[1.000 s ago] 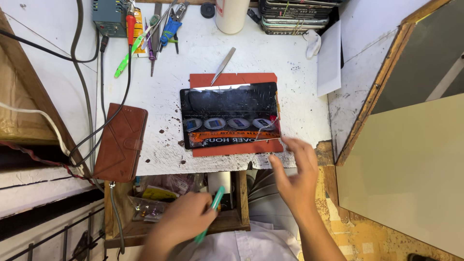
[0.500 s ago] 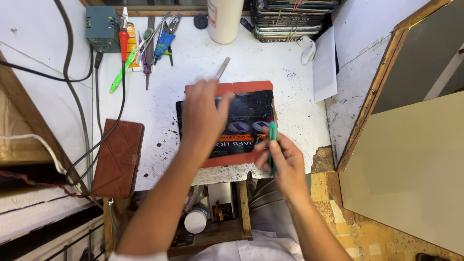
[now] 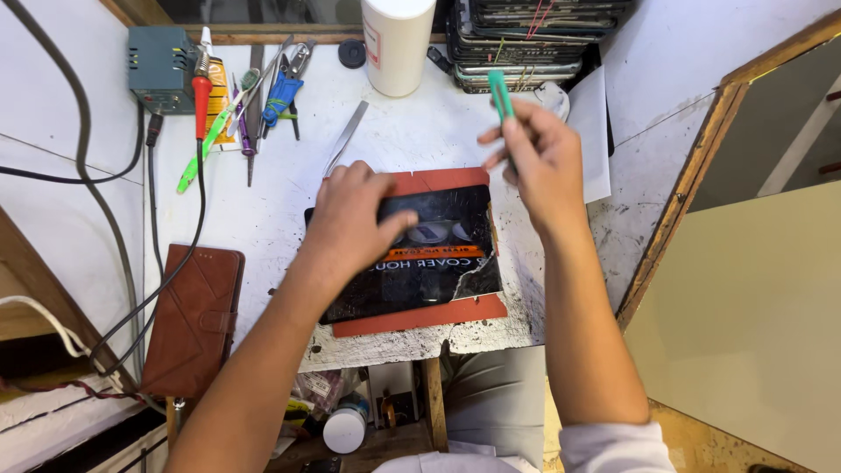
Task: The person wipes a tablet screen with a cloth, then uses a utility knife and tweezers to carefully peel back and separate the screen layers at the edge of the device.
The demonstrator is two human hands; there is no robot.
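Black panel (image 3: 429,263) under left hand (image 3: 350,223)

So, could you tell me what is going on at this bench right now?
A person works at a white table. The left hand presses flat on a dark tablet lying on a red mat. The right hand is raised above the tablet's far corner, gripping a green tool.

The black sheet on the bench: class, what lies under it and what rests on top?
Under the black sheet an orange-red mat shows along its near and far edges. The left hand presses on top. The mat's middle is covered.
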